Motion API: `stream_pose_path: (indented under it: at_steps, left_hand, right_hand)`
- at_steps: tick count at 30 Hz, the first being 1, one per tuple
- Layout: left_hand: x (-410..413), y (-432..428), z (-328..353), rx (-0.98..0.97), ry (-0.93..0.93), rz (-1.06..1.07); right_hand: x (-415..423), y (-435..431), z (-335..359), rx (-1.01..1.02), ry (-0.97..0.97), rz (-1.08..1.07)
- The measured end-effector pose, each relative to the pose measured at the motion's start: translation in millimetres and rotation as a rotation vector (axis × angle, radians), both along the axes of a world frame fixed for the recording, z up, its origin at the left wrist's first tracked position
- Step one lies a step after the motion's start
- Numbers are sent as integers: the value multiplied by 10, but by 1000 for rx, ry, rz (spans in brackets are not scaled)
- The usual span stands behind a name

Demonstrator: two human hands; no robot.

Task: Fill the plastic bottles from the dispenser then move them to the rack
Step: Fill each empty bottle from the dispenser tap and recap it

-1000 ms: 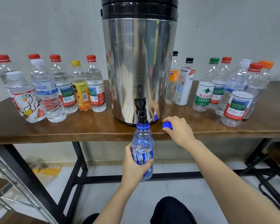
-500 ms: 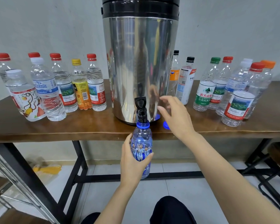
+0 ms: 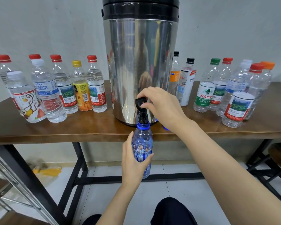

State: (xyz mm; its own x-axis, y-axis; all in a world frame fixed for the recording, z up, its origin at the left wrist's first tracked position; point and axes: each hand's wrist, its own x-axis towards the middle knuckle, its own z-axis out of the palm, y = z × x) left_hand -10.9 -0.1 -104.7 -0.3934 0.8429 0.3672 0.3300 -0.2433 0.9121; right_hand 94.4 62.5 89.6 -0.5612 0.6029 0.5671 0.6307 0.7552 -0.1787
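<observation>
— Logging hands first. Left hand [image 3: 134, 161]?
— On my monitor its fingers wrap the blue bottle [image 3: 142, 140], held upright just below the table [image 3: 55, 132] edge, open neck meeting the black spout [image 3: 142, 116] of the steel dispenser [image 3: 139, 70].
— Right hand [image 3: 162, 106]?
— Thumb and fingers pinch the tap lever [image 3: 140, 101] above that spout. I cannot tell whether water runs.
— Blue cap [image 3: 165, 127]?
— Lying on the table beside the dispenser base, mostly hidden behind the right wrist.
— Other stock?
— Capped bottles stand upright on the table either side of the dispenser: left cluster [image 3: 64, 88] well apart from the tap, right cluster [image 3: 204, 95] likewise. Levels inside, I cannot read reliably.
</observation>
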Motion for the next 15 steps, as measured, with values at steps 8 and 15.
stream_pose_path:
  at_steps: [8, 15]
  left_hand:
    - [-1, 15, -2, 5, 6, -10]
    - [12, 8, 7, 10, 1, -17]
  right_hand:
    - [-30, 13, -101, 99, 83, -34]
    - [-45, 12, -283, 200, 262, -28]
